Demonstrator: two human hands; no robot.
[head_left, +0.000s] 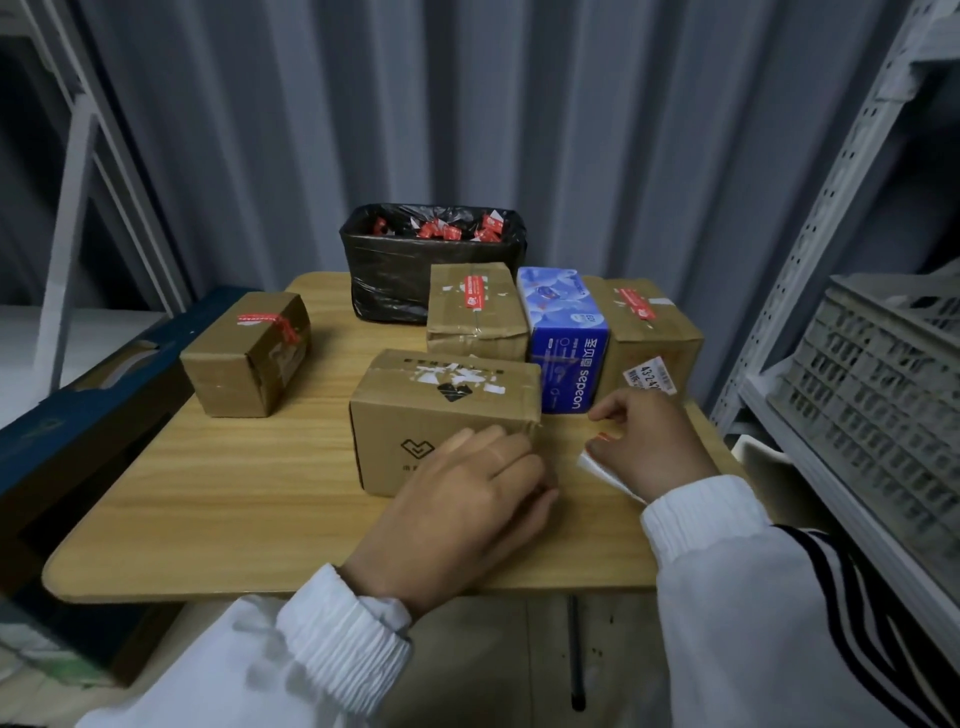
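Black-lined bin (395, 280), red scraps (434, 228) inside, blue tissue box (569, 338), grey crate (883, 374) at right

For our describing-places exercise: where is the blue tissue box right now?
In the head view the blue tissue box stands right of centre on the wooden table, between two taped cardboard boxes, beyond the right hand.

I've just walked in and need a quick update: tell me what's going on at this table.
A person in white sleeves handles parcels on the light wooden table. The left-hand grip holds the nearest brown cardboard box, top label mostly torn off, at its right corner. The right-hand grip pinches a small white-and-red paper slip beside it. A black-bagged bin of red scraps stands behind.
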